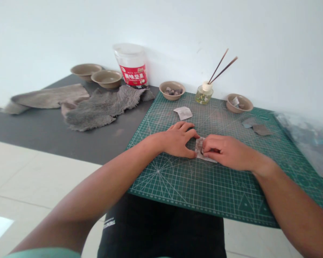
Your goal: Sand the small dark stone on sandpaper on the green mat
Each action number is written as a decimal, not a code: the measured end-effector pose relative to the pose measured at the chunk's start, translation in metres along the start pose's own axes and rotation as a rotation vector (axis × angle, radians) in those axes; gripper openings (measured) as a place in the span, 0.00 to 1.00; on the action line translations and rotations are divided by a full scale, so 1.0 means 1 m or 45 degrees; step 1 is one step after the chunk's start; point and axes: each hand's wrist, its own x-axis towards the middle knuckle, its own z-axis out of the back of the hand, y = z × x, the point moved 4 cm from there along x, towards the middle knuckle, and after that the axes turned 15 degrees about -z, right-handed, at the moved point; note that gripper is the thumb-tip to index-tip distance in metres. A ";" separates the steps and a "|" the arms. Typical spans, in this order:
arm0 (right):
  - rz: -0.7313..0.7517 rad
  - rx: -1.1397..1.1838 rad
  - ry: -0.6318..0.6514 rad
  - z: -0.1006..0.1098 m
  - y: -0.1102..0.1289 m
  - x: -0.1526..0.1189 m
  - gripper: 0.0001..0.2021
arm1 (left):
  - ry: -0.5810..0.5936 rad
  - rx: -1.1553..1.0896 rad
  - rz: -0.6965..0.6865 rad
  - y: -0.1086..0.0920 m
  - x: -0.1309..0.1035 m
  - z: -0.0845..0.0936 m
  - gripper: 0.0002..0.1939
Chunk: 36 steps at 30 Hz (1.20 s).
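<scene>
A small pale sheet with brown-grey smudges [199,145] lies flat on the green cutting mat [174,179]. My left hand [179,140] rests at its left side with fingers spread, the thumb and index fingertips touching the sheet's edge. Over the sheet's right part, my right hand [223,150] is closed in a pinch. A bit of something small and dark shows by its fingertips; its kind is hidden. Behind my left hand lies a folded whitish piece of paper [183,113].
Along the back stand a bowl of small stones [172,83], a reed diffuser [204,94], another bowl [238,109] with scraps and a nut tub [131,66]. Small grey scraps [261,129] lie right. Grey fuzzy hide [97,109] and two bowls [106,84] are left; plastic bags [309,139] far right.
</scene>
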 end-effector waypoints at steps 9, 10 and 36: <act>-0.014 -0.026 -0.026 0.001 -0.004 0.000 0.07 | 0.002 -0.004 0.004 0.000 0.000 0.000 0.38; 0.016 -0.004 -0.016 0.000 -0.002 0.000 0.06 | 0.002 -0.001 0.003 0.000 0.000 0.000 0.38; -0.135 -0.141 -0.213 0.008 -0.012 0.002 0.05 | -0.014 0.008 0.005 0.001 0.000 0.000 0.38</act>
